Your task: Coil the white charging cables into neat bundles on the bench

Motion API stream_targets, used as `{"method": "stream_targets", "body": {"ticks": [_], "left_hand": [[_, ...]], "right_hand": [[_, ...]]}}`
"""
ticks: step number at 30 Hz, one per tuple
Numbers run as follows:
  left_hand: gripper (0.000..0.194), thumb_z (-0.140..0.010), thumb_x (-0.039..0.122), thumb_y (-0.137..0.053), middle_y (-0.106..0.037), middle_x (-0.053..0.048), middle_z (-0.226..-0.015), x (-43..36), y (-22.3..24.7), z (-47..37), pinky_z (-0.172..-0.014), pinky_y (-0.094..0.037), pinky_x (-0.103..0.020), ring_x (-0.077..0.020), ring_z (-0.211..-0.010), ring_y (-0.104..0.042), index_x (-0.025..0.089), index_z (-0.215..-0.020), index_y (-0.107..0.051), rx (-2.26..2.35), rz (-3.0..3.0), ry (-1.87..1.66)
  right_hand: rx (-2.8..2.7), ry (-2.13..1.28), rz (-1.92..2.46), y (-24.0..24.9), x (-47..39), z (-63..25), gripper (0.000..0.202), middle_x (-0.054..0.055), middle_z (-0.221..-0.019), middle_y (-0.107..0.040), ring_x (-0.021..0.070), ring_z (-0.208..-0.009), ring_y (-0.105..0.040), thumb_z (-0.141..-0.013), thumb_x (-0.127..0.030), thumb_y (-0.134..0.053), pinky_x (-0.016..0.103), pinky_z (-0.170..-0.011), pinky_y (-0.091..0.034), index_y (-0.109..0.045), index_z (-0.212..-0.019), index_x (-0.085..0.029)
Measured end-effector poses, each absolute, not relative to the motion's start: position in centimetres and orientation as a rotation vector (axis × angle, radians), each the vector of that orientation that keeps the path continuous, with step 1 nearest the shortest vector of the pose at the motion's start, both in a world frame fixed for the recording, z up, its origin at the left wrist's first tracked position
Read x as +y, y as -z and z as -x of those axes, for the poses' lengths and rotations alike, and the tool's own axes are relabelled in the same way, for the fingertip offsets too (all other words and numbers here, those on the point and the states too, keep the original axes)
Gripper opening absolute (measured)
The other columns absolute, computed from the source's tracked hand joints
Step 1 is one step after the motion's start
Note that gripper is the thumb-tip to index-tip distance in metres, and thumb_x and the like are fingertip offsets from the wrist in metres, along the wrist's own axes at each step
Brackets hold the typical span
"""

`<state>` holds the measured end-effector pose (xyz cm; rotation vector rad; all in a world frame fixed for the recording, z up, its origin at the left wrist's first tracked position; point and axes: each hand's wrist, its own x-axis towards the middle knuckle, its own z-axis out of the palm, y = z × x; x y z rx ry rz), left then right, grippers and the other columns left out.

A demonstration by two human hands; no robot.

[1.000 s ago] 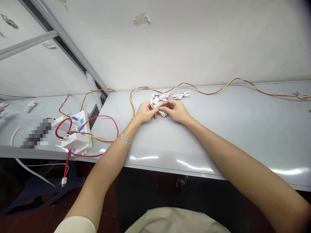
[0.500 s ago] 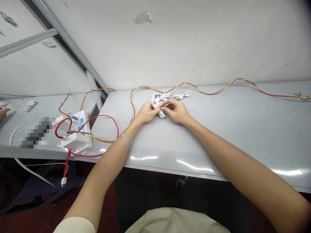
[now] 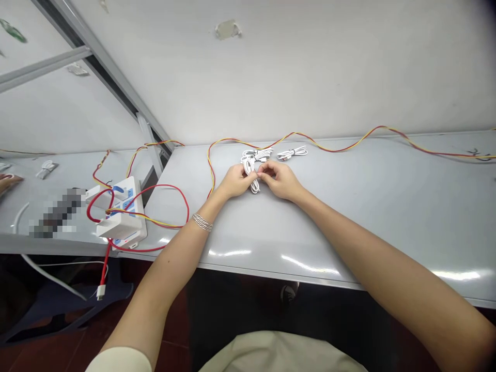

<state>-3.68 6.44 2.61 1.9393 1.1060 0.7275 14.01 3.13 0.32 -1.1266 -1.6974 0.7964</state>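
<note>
A white coiled cable [image 3: 254,186] stands upright between my hands, just above the grey tabletop. My left hand [image 3: 236,181] is closed around its middle, thumb across the coil. Against the coil's right side, my right hand [image 3: 282,181] pinches thumb and forefinger together; whatever is in that pinch is too small to tell. Directly behind lie several white cable bundles [image 3: 262,154] with dark ties. Slightly to the right rests another tied white cable [image 3: 293,152].
A twisted red and yellow wire [image 3: 337,150] runs along the wall side of the table [image 3: 387,206]. On the left, a white power strip [image 3: 135,235] carries plugged-in adapters and a looped red cable [image 3: 187,201]. Another person's hand [image 3: 8,182] shows at the far left edge.
The coiled cable has turned slightly more upright in my left hand and shifted a little left. My right fingers remain pinched beside it. The other person's hand has moved slightly right.
</note>
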Motion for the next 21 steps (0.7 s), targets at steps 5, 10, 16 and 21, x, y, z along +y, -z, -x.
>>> {"method": "stream_targets", "body": {"ticks": [5, 10, 16, 21], "left_hand": [[0.025, -0.09, 0.022, -0.055, -0.053, 0.002, -0.051, 6.33, -2.46, 3.75, -0.051, -0.033, -0.025, -0.011, -0.048, -0.047, 0.018, -0.065, -0.052, 1.092, -1.892, -0.686], [0.02, -0.091, 0.024, -0.056, -0.052, 0.003, -0.054, 6.53, -2.01, 3.73, -0.052, -0.032, -0.025, -0.0112, -0.052, -0.046, 0.019, -0.072, -0.051, 1.099, -1.905, -0.769], [0.021, -0.088, 0.023, -0.058, -0.049, 0.004, -0.054, 6.84, -1.73, 3.8, -0.053, -0.032, -0.025, -0.0106, -0.052, -0.044, 0.019, -0.069, -0.049, 1.058, -1.882, -0.791], [0.019, -0.085, 0.02, -0.059, -0.051, 0.004, -0.056, 6.89, -1.78, 3.95, -0.054, -0.033, -0.024, -0.0099, -0.054, -0.045, 0.018, -0.068, -0.05, 1.029, -1.878, -0.747]], "right_hand": [[-1.691, -0.776, 1.17, -0.46, 3.14, -13.93, 0.012, 0.005, -0.081, -0.065, 0.0183, -0.072, -0.056, -0.085, -0.031, -0.059, 0.034, -0.071, -0.045, -0.061, -0.085, -0.019], [-1.682, -0.782, 1.175, -0.49, 3.18, -13.9, 0.014, 0.005, -0.079, -0.064, 0.0178, -0.069, -0.055, -0.086, -0.032, -0.059, 0.034, -0.069, -0.044, -0.06, -0.085, -0.018], [-1.649, -0.871, 1.17, -0.47, 3.29, -13.97, 0.013, 0.003, -0.075, -0.063, 0.0164, -0.066, -0.052, -0.084, -0.032, -0.062, 0.032, -0.065, -0.042, -0.061, -0.083, -0.018], [-1.618, -1.082, 1.107, -0.5, 3.71, -14.19, 0.025, 0.001, -0.071, -0.06, 0.0154, -0.065, -0.05, -0.08, -0.044, -0.07, 0.031, -0.062, -0.041, -0.063, -0.081, -0.019]]}}
